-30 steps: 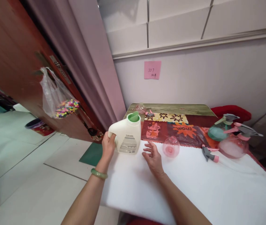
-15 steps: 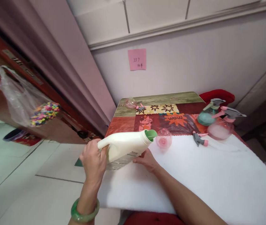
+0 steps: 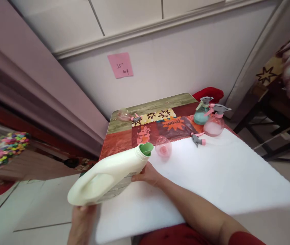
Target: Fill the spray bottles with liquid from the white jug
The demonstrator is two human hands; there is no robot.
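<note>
A cream-white detergent jug (image 3: 109, 170) with a green-lined open mouth is tilted, its spout up and to the right. My left hand (image 3: 83, 212) holds the jug's base from below, its fingers mostly hidden behind it. My right hand (image 3: 148, 175) grips the underside near the neck, thumb along the label. Just right of the spout stands a round pink clear bottle (image 3: 163, 149) without a top; whether the spout touches it I cannot tell. A grey-and-pink spray head (image 3: 198, 139) lies farther right on the white cloth (image 3: 193, 183).
At the table's far right stand a green spray bottle (image 3: 201, 114) and a pink spray bottle (image 3: 214, 124). Another pink spray bottle (image 3: 124, 115) lies at the far left. A pink note (image 3: 120, 65) is on the wall. A dark wooden stool (image 3: 275, 126) stands right of the table.
My left hand has moved from the jug's handle down to its base. The jug's rear end has come lower and nearer. The view has swung right.
</note>
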